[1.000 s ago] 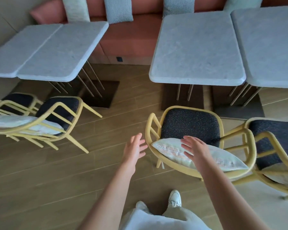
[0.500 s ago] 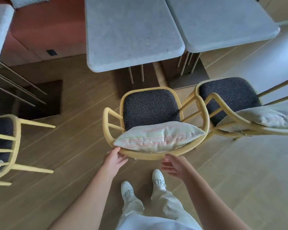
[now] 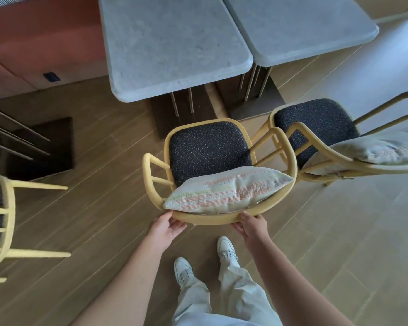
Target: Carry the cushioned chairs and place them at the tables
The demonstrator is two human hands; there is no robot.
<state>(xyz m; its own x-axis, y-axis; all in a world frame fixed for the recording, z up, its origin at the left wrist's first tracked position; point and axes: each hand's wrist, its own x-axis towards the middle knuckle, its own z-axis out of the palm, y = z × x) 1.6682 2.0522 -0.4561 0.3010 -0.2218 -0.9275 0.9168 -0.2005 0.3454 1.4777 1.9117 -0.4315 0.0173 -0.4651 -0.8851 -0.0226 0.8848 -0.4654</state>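
Observation:
A yellow-framed chair (image 3: pixel 151 182) with a dark speckled seat and a striped pillow (image 3: pixel 229 191) stands right in front of me, facing a grey stone table (image 3: pixel 174 43). My left hand (image 3: pixel 167 228) grips the curved back rail at its left end. My right hand (image 3: pixel 253 223) grips the same rail at its right end, fingers curled under it. The chair's front edge sits just short of the table's base.
A second grey table (image 3: pixel 299 27) adjoins on the right, with another yellow chair (image 3: pixel 320 147) and pillow in front of it, close to my chair's right arm. A third chair (image 3: pixel 3 222) stands at far left. A red bench (image 3: pixel 45 43) runs behind. Wooden floor all around.
Both hands came down from above the pillow to the chair's back rail and now grip it. My view has swung right and drawn closer over the chair.

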